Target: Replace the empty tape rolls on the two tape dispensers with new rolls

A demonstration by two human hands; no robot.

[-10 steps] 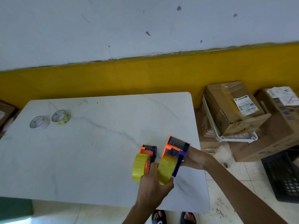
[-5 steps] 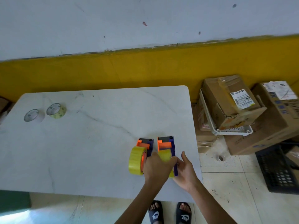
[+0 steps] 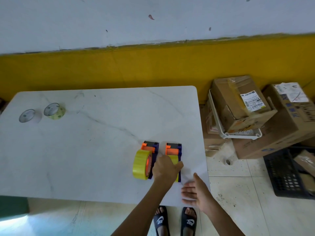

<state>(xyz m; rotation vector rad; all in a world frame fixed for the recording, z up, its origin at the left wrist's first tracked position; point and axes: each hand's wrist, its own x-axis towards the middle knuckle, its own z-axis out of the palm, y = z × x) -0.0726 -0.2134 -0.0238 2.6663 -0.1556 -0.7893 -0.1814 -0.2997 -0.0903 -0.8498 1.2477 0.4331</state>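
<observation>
Two empty cores (image 3: 41,112) far left on table (image 3: 85,159). Two orange-purple dispensers (image 3: 150,150), each carrying a yellow roll (image 3: 141,165), side by side near right edge. Left hand (image 3: 166,168) curled over right one; right hand (image 3: 195,192) flat, fingers spread. White basket (image 3: 238,134) holds cardboard box (image 3: 238,103)
</observation>
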